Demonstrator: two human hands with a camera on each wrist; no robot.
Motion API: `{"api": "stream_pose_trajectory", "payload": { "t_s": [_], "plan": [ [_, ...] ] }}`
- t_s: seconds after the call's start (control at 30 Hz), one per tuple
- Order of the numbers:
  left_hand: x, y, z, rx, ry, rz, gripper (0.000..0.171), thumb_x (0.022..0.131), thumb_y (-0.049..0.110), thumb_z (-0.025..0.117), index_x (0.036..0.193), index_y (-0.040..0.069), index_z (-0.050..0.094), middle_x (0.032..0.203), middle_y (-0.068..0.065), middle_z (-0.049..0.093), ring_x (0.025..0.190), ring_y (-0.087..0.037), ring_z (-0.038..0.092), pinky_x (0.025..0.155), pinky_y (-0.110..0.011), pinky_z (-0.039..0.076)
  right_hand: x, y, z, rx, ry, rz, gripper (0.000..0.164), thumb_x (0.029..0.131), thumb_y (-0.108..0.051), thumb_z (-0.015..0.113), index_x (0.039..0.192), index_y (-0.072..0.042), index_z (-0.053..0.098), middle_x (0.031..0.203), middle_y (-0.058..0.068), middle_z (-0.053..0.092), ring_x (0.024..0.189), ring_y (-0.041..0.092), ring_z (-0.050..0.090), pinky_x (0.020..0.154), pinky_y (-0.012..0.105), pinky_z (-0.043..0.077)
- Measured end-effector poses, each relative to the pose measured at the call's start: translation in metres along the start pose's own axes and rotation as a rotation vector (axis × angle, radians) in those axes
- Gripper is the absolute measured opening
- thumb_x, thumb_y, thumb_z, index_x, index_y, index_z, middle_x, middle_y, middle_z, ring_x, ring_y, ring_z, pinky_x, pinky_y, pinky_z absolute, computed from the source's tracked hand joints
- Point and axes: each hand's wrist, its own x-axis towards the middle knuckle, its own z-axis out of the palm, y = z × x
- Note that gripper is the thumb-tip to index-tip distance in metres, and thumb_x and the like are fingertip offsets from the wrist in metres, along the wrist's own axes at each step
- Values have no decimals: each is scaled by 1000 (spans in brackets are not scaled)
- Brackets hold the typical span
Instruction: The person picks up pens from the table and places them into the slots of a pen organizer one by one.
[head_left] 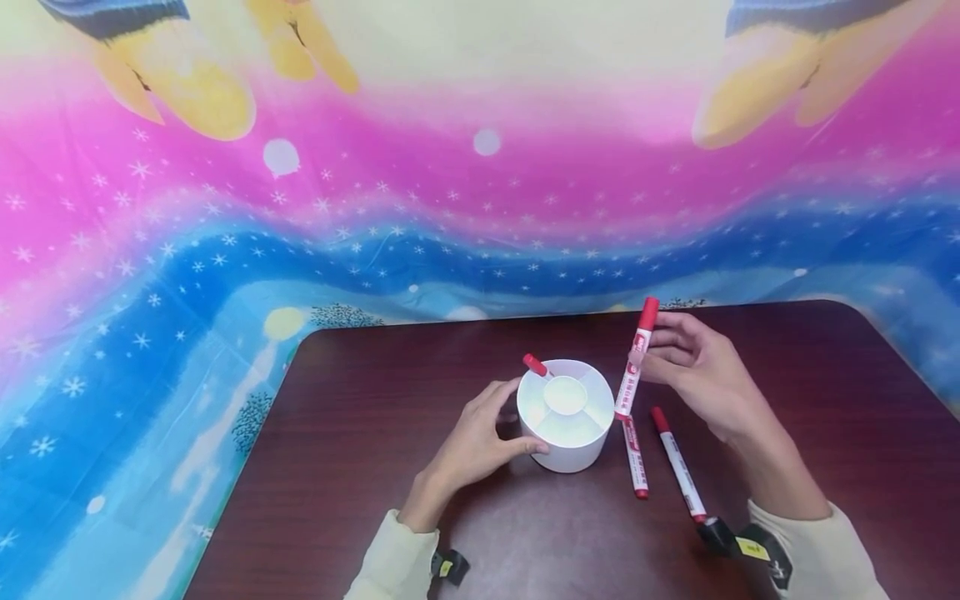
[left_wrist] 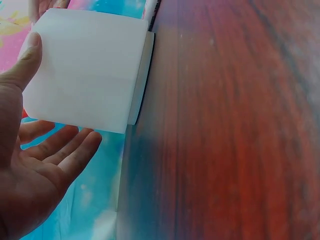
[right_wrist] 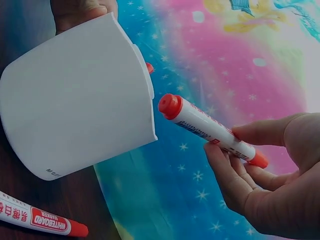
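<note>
A white round pen holder [head_left: 567, 458] with a central ring and divided compartments stands on the table. My left hand [head_left: 480, 437] holds it from the left, thumb at the near rim and fingers round the far side. One red-capped marker [head_left: 535, 364] leans inside its back-left compartment. My right hand [head_left: 705, 371] pinches a red-and-white whiteboard marker [head_left: 634, 367] between thumb and fingers. In the right wrist view this marker [right_wrist: 210, 126] is tilted, its red end just off the rim of the pen holder [right_wrist: 80, 95].
Two more red-and-white markers lie right of the pen holder: one close beside it [head_left: 636, 462], the other [head_left: 678, 467] near the right wrist's black strap [head_left: 738, 546]. Under them is a dark reddish-brown table [head_left: 337, 400]. A colourful printed cloth [head_left: 480, 192] hangs behind.
</note>
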Motion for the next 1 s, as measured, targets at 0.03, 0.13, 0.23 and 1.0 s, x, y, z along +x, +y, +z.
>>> {"api": "stream_pose_trajectory", "payload": {
  "t_s": [0.03,0.13,0.23,1.0],
  "plan": [
    [0,0,0,-1,0,1,96,81,40,96,162,24,47,139,4,62,128,-14,65,104,-27,60,0,1,0,6,4,3,63,99,-11,78,151,2,45,112,-11,68,99,0,75,86,17,63],
    [-1,0,0,-7,1,4,96,81,41,96,162,24,47,139,4,62,129,-14,65,104,-27,60,0,2,0,21,8,13,60,98,-11,79,148,-1,46,112,-10,68,98,1,75,86,17,63],
    [-1,-1,0,-17,-1,-4,96,80,40,96,161,25,47,139,5,62,129,-13,65,104,-26,59,0,3,1,37,4,22,57,99,-10,78,146,-2,47,113,-8,67,97,2,75,85,18,63],
    [2,-3,3,-64,-3,-26,94,79,35,98,159,24,49,144,7,60,133,-11,62,105,-23,57,2,8,11,140,-28,25,49,103,-2,68,143,11,42,107,-4,68,91,6,77,82,27,67]
  ]
}}
